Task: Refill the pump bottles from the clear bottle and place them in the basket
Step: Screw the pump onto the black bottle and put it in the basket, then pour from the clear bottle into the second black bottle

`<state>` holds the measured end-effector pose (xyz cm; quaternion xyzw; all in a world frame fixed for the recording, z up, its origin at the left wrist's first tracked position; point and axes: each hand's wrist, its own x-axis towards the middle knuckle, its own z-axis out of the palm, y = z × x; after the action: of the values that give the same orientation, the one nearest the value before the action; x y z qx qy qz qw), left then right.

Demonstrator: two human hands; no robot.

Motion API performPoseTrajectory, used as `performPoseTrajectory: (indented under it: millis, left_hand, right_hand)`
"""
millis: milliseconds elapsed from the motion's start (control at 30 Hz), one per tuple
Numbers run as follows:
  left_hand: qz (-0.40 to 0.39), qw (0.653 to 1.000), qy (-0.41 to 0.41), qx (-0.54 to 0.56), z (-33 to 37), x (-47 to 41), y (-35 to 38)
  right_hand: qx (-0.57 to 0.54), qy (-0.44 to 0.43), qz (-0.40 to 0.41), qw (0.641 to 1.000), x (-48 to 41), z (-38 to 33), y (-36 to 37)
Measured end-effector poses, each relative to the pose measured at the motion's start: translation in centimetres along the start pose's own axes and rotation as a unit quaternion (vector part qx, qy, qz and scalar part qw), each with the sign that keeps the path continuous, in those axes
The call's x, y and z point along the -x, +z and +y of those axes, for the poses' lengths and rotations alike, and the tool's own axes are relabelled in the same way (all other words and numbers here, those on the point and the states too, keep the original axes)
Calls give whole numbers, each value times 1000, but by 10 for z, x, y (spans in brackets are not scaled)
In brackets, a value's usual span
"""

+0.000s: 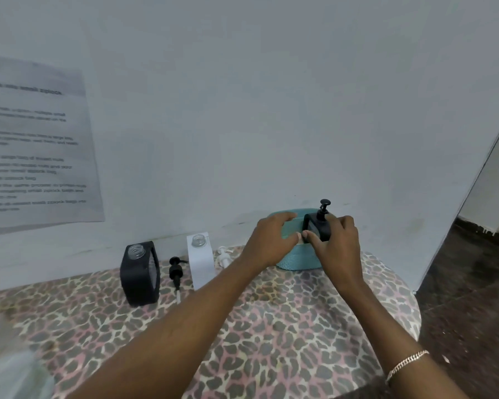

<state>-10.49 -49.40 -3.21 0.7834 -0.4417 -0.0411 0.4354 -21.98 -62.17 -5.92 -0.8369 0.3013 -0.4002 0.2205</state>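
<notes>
Head view puts both of my hands at the teal basket (293, 262) by the wall. My right hand (336, 243) is clenched on a black pump bottle (317, 227), pump fitted, which stands upright with its base already inside the basket. My left hand (271, 240) rests its fingers over the basket's near-left rim, steadying it; whether that grip truly pinches the rim I cannot tell.

As I judge it, the risk is letting go before the bottle sits flat: it could lean on the basket wall and tip over. Pushing down hard could also slide the light basket on the leopard-print worktop (271, 326).

The bottle lies directly under my right grip, thumb on its near face, fingers round the far side. 2 more bottles wait uncapped well to the left: a black one (140, 273) and a white one (200, 260), each with its loose pump, black (175, 272) and white (224, 254), lying just beside it. Something clear and blurred at the bottom-left corner may be the refill bottle.
</notes>
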Motion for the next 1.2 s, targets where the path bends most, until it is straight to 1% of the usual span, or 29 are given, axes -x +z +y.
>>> performPoseTrajectory:
  millis: [233, 467, 700, 833, 933, 1000, 1133, 1200]
  left_hand:
    - [99, 994, 2, 41, -6, 82, -47]
    - [185, 982, -13, 31, -11, 175, -101]
    - [263, 964, -9, -39, -18, 258, -147]
    - [304, 948, 15, -90, -24, 295, -166]
    - [329, 929, 46, -162, -26, 317, -180]
    - [346, 909, 68, -221, -26, 329, -188]
    - [406, 852, 96, -317, -27, 346, -200]
    - [442, 826, 95, -335, -29, 351, -204]
  right_hand:
    - [-74, -37, -18, 996, 52, -53, -8]
    - [-135, -79, -45, 987, 106, -116, -4]
    - [-181, -134, -100, 969, 162, -184, 25]
    - [-195, -138, -136, 961, 184, -212, 46]
    - [-190, -145, -153, 959, 193, -228, 63]
    - [-186, -145, -157, 959, 195, -236, 73]
    - [-168, -151, -146, 963, 195, -249, 93]
    - [-157, -145, -139, 967, 195, -255, 101]
